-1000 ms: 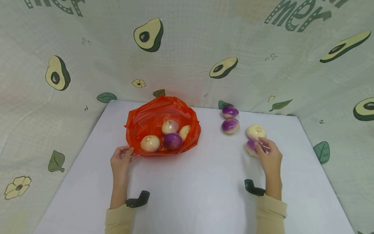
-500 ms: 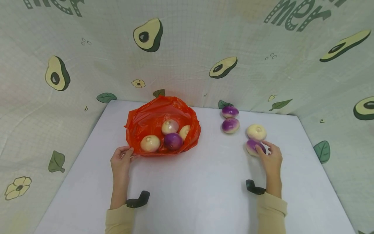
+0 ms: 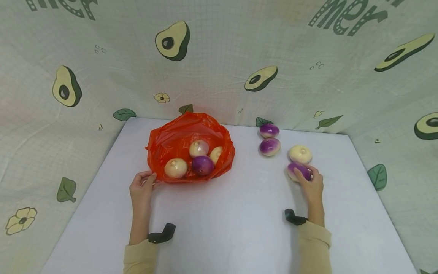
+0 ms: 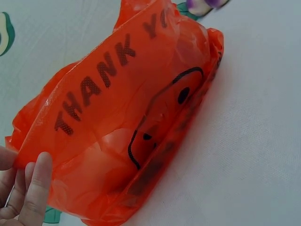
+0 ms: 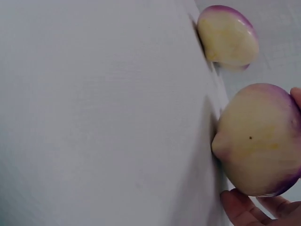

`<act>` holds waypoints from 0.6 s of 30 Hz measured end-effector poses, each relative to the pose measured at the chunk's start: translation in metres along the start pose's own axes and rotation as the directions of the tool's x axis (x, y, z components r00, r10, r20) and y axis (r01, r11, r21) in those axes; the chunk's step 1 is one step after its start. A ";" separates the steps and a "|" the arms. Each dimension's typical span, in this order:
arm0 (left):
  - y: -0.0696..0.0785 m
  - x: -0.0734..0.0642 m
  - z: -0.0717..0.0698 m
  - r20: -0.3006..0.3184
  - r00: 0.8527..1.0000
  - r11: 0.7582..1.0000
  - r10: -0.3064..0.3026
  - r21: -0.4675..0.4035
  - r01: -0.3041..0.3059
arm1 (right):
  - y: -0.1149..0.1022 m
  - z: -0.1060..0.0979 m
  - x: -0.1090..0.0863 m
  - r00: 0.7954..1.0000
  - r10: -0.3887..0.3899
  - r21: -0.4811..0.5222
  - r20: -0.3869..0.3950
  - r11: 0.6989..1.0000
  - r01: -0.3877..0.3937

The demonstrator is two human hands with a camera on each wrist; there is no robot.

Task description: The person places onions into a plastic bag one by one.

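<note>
My left hand [image 3: 142,186] pinches the near left rim of a red plastic bag [image 3: 184,129]. The bag gapes open and holds several purple-and-white turnips, one of them deep purple [image 3: 203,166]. In the left wrist view the bag [image 4: 103,136] shows black "THANK" lettering and a drawn face. At the right, my right hand [image 3: 312,184] grips a purple-topped turnip [image 3: 297,170] between thumb and fingers. In the right wrist view that turnip [image 5: 258,141] has its pale tip towards the table.
A pale turnip [image 3: 300,154] lies just behind the gripped one. Two purple turnips, a front one [image 3: 270,147] and a rear one [image 3: 269,130], lie farther back to the left. The white table [image 3: 226,228] meets an avocado-print cloth [image 3: 219,57] at its back edge.
My right hand has shifted slightly left and closed its fingers around the purple-topped turnip. The left hand and the bag stay where they were.
</note>
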State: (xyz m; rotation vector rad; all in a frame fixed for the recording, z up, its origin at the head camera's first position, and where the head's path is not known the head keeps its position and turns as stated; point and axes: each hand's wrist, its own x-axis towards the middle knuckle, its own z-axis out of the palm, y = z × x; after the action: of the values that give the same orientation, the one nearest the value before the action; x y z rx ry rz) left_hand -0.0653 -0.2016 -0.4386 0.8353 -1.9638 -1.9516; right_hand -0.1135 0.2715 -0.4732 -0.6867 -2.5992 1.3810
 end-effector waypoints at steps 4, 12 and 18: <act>0.000 -0.001 0.000 -0.002 1.000 1.000 -0.005 0.006 0.005 | 0.002 0.005 0.003 1.000 -0.016 0.037 -0.009 0.999 0.016; -0.001 0.000 -0.001 0.001 1.000 1.000 -0.007 0.001 0.007 | 0.002 0.006 0.005 0.997 -0.071 0.004 -0.005 0.997 0.071; -0.001 0.000 0.000 0.005 1.000 0.999 -0.018 0.031 0.017 | -0.002 0.006 0.001 0.994 -0.105 0.029 -0.012 0.994 0.106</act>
State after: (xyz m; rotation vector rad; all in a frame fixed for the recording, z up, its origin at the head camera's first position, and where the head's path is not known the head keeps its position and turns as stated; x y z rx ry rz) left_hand -0.0654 -0.2018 -0.4397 0.8587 -2.0018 -1.9395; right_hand -0.1168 0.2665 -0.4749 -0.5423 -2.5616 1.3775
